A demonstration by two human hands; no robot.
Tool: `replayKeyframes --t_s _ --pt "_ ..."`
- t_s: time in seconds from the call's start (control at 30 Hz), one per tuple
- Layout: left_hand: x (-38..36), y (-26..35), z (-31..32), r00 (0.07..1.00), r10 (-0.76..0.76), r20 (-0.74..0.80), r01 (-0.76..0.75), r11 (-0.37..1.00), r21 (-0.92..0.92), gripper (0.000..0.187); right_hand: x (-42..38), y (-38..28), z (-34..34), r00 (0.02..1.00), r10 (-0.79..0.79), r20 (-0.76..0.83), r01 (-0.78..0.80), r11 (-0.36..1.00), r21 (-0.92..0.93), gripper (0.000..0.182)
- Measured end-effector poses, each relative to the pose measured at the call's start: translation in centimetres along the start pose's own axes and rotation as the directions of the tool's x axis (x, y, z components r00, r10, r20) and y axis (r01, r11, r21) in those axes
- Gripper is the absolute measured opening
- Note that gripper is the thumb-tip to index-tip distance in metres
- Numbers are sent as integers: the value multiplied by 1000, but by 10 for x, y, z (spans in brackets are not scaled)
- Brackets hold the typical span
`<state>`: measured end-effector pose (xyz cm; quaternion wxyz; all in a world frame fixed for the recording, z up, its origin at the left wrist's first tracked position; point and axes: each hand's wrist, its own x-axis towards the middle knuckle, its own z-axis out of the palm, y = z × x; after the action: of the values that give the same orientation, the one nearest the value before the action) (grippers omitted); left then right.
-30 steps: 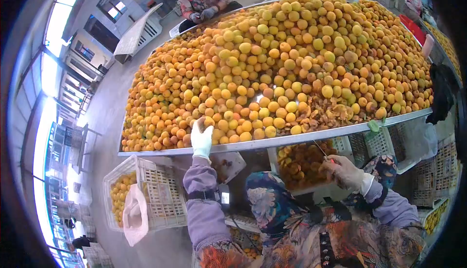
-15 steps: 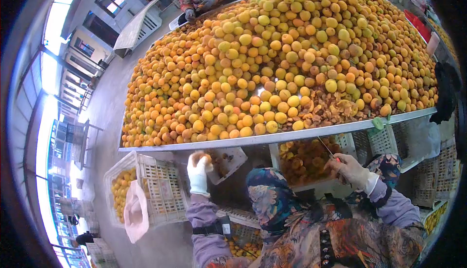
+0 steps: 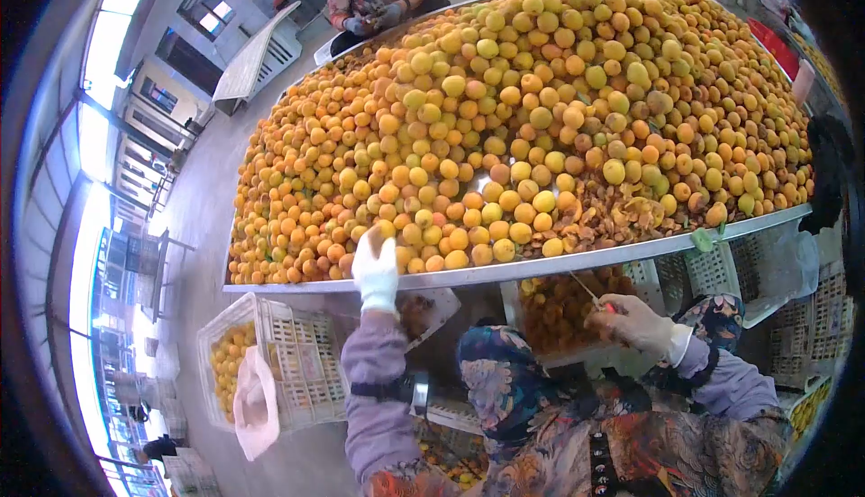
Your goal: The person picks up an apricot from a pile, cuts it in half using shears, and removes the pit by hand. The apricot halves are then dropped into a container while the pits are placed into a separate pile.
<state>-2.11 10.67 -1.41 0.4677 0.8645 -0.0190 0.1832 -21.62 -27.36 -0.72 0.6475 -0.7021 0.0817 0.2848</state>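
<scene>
reaching into the apricot heap

head view: my gloved left hand (image 3: pixel 375 267) closes over an apricot (image 3: pixel 386 228) at the heap's (image 3: pixel 541 91) near edge, above the tray rim (image 3: pixel 541 267). soft, bruisable fruit, i judge; cup it whole. my right hand (image 3: pixel 631 321) grips a thin knife (image 3: pixel 590 291) below the rim, over a crate (image 3: pixel 649 276). little room there.

Matt cloth gloves (image 3: pixel 376 272) — slotted white plastic crate (image 3: pixel 293 360), metal tray rim (image 3: pixel 577 261)

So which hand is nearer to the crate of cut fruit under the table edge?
Right. The right hand with its small knife sits just in front of that crate; the left hand reaches up at the apricot pile.
</scene>
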Motion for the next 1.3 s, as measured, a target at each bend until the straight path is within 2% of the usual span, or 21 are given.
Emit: replayKeyframes --t_s 0.1,0.13,0.2,0.23,0.3,0.33,0.4,0.47,0.53,0.57,0.6,0.7,0.73,0.8,0.87,0.97,1.07,1.1,1.13,1.2,1.3 --pt "33 26 41 997 -58 50 38 940 340 44 -2 -2 5 999 23 -28 -22 999 49 21" --pt "46 20 52 995 -13 100 -41 854 519 47 -3 -2 3 999 19 -41 -17 999 49 21" --pt "59 18 71 977 -104 184 -91 579 810 50 -7 1 0 997 78 -23 -77 996 46 21" --pt "68 20 77 976 -103 191 -96 583 807 50 -1 14 -3 1000 4 -17 -4 1000 -7 18" --pt "81 21 81 933 -344 108 115 567 815 51 -8 9 -6 999 20 -26 -19 1000 21 18" --pt "80 18 80 930 -350 109 116 563 819 51 -10 4 -6 999 32 -28 -31 998 46 18" --pt "80 20 76 935 -311 170 34 557 830 55 -7 3 -6 998 50 -23 -49 997 66 18" --pt "70 26 70 937 -292 192 1 554 833 51 -3 3 -5 997 69 -22 -67 994 87 20" --pt "63 25 61 955 -190 228 -35 689 723 52 3 6 -1 999 25 -21 -25 1000 8 21" --pt "58 25 59 964 -175 198 1 752 659 52 3 3 0 1000 26 -17 -25 1000 13 21" --pt "52 29 55 964 -176 199 0 749 662 52 2 -1 1 998 55 -11 -55 998 33 21" --pt "28 37 37 997 -15 69 -9 940 340 46 3 3 -3 998 55 -6 -55 997 62 21" --pt "16 43 27 996 85 -12 -79 960 269 38 2 8 -5 1000 28 -13 -27 997 77 22" --pt "-2 28 -1 1000 20 13 -22 986 165 31 0 8 -10 999 37 -38 -35 998 48 21" --pt "-30 23 -26 999 -22 -30 27 986 166 29 0 8 -12 998 40 -54 -39 999 13 21" --pt "-68 5 -49 992 -127 -22 128 972 196 24 0 13 -16 988 -93 -124 80 991 -106 21" --pt "-88 -34 -60 984 -179 -6 170 924 343 31 0 7 -17 994 13 -110 -24 994 -104 21" --pt "-88 -32 -57 993 -88 -73 113 864 491 32 0 7 -16 994 13 -111 -25 994 -103 21" --pt "-84 -30 -52 994 -88 -70 111 866 488 32 -1 8 -15 994 -1 -112 -8 997 -76 21" --pt "-62 -3 -31 993 15 -121 48 864 501 37 -2 12 -11 994 -10 -113 4 999 -52 21" --pt "-25 23 9 980 190 60 -198 893 404 42 -2 14 -8 994 -10 -112 4 999 -50 23"
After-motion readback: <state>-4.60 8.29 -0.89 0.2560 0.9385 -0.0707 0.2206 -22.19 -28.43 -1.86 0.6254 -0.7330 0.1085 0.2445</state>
